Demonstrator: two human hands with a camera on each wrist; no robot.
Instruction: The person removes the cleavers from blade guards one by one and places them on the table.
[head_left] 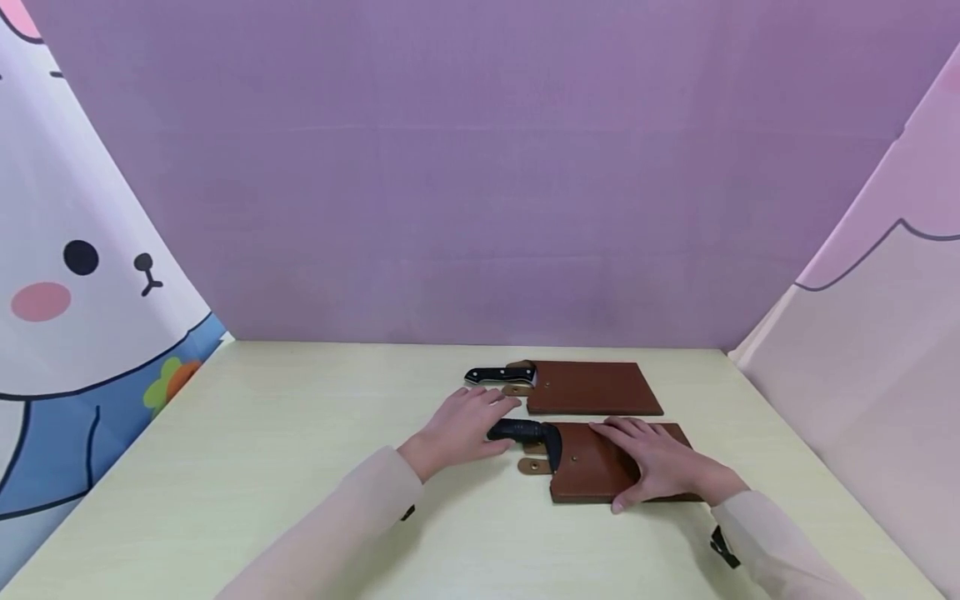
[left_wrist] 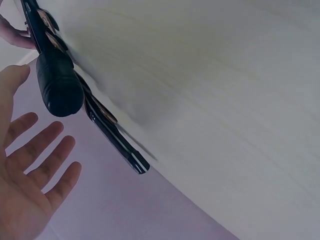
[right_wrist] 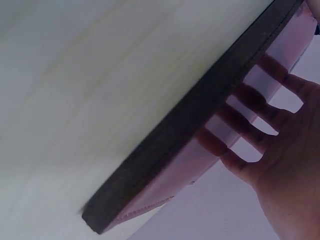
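In the head view, a knife with a thick black handle [head_left: 517, 430] lies in the nearer brown leather sheath [head_left: 592, 479], its blade hidden. My left hand [head_left: 461, 429] hovers at that handle. The left wrist view has its fingers [left_wrist: 37, 150] spread and apart from the handle [left_wrist: 59, 92]. My right hand [head_left: 656, 458] rests on the sheath, thumb at the near edge. In the right wrist view, straight fingers [right_wrist: 250, 132] touch the top face of the sheath [right_wrist: 175, 175]. Beside the black handle, a tan snap strap [head_left: 534, 467] sticks out unfastened.
Behind lies a second brown leather sheath [head_left: 588, 387] with a knife whose riveted black handle [head_left: 498, 375] points left. Both sit on a pale wooden table [head_left: 315, 400]. A purple wall [head_left: 480, 208] rises at the back, with printed cloths [head_left: 90, 358] on the sides.
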